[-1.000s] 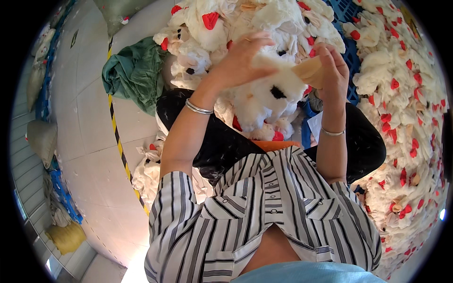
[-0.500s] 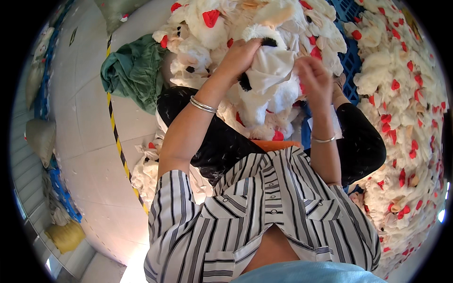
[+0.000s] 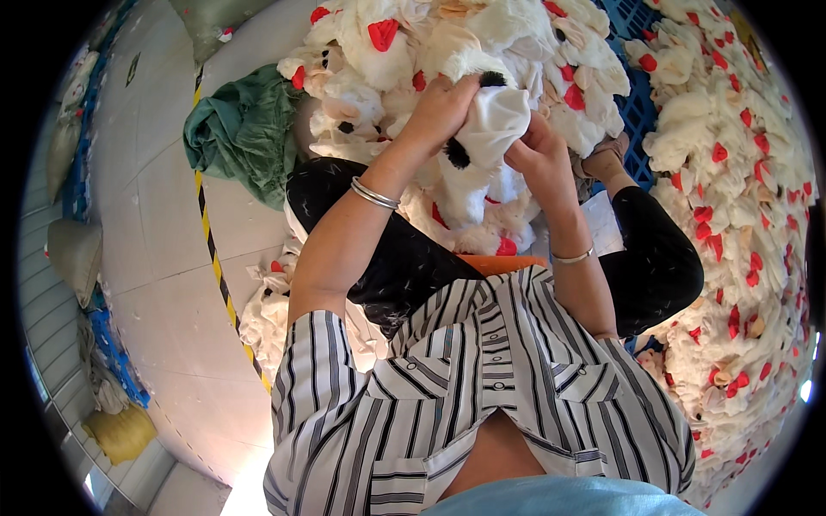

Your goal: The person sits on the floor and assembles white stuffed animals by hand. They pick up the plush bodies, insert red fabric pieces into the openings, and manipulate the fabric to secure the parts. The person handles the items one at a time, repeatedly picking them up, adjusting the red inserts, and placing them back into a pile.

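A white plush skin is pinched by the fingers of both the left hand and right hand, partly worked, while heaps of plush skins are left.

Striped black-and-white shirt, black trousers, silver bangles on both wrists.
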Demonstrator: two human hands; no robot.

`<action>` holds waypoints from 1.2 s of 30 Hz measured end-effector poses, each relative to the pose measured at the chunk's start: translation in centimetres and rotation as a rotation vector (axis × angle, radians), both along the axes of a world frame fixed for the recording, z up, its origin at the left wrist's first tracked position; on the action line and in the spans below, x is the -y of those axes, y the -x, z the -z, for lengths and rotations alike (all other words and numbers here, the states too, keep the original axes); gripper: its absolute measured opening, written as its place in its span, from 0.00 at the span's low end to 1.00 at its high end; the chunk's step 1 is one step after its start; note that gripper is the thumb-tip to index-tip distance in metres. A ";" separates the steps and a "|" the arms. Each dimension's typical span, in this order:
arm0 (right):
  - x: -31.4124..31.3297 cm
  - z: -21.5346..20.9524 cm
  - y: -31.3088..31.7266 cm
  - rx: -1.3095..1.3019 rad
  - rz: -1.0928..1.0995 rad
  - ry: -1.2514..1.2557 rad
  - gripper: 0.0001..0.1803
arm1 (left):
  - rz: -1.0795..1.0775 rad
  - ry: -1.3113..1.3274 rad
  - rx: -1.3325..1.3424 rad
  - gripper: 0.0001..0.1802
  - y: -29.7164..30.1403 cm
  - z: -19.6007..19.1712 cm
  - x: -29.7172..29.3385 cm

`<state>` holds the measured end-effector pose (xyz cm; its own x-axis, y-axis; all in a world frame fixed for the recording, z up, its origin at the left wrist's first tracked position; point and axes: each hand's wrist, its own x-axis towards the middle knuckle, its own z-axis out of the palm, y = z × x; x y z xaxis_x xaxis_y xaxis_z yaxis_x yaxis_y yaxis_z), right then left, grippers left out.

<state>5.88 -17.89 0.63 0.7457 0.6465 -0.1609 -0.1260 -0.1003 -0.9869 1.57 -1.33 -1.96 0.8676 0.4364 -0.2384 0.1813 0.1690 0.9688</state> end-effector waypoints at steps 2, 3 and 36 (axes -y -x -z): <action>-0.1 0.8 -0.5 -0.220 0.017 -0.108 0.11 | 0.133 -0.047 0.017 0.23 0.1 0.5 -0.2; -0.2 1.1 -0.7 -0.330 0.024 -0.161 0.11 | 0.127 -0.066 0.066 0.24 0.1 0.4 0.2; 0.6 11.0 -6.8 0.232 -0.259 0.317 0.32 | 0.818 -1.035 -0.437 0.20 -2.1 8.8 -4.3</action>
<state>12.73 -18.49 -10.34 0.6061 0.7618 -0.2285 0.1634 -0.4004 -0.9016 3.64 3.00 -10.71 0.8991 -0.0112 -0.4376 0.1966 -0.8828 0.4266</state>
